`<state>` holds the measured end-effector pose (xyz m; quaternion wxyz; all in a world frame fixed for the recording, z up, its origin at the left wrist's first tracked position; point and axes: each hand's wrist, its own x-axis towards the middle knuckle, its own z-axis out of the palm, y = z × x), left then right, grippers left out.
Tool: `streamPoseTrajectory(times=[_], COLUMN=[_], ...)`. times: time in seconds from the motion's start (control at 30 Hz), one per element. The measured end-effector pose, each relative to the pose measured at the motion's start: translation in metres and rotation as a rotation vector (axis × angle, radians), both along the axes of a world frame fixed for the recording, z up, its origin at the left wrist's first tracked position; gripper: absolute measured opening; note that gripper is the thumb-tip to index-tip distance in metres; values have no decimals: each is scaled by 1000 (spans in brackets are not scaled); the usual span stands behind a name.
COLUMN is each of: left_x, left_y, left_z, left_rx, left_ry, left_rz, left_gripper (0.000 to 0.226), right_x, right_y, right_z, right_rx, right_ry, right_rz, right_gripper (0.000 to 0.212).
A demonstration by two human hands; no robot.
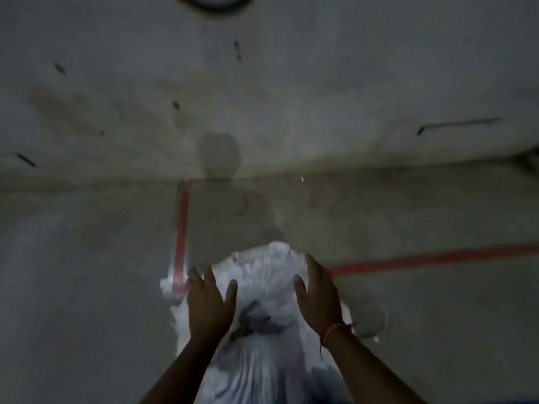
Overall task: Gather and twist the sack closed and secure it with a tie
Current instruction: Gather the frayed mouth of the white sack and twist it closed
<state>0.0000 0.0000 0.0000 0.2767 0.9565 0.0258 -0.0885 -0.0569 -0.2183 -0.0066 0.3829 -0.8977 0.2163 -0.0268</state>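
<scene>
- Sack stands on the floor directly below me, white, its gathered neck running from near me away toward the wall.
- I see a dark tie around the neck, lying between my two wrists, nearer the left.
- My left hand flanks the ruffled top on one side, fingers straight and spread, gripping nothing.
- My right hand mirrors it opposite, likewise loose; whether either palm touches cloth I cannot tell.
- I judge the closure made, so both hands can lift clear.
</scene>
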Motion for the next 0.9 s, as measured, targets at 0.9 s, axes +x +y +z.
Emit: streamPoseTrajectory(times=[0.9], left_x=[-175], left_y=[-3], left_z=[-145], left_rx=[189], left_ry=[-118], left_rz=[-270], left_gripper=[83], right_x=[-145], right_y=[13], right_z=[-138], right_rx=[-33], right_ry=[82], right_rz=[133], right_gripper=[56])
